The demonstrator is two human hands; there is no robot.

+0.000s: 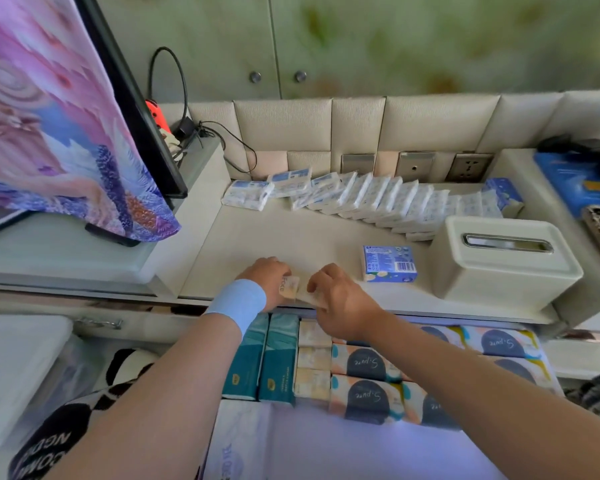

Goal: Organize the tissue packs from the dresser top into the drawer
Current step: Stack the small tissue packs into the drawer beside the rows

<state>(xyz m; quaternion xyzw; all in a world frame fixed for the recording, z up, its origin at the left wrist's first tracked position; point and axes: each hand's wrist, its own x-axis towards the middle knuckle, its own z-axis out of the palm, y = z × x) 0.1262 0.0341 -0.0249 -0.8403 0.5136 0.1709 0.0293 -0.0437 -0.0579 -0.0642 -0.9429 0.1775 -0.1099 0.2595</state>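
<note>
Left hand [267, 279], right hand [340, 303], beige tissue pack [289, 288] gripped between them

The beige pack [289, 288] held between the left hand [265, 277] and the right hand [340, 299] is mostly covered by their fingers, and its print cannot be read whole. Below the right hand, the forearm hides part of the patterned packs [364, 363]. Beyond the 2 hands, the print on the row of white packs [378, 199] is too small to read.
</note>
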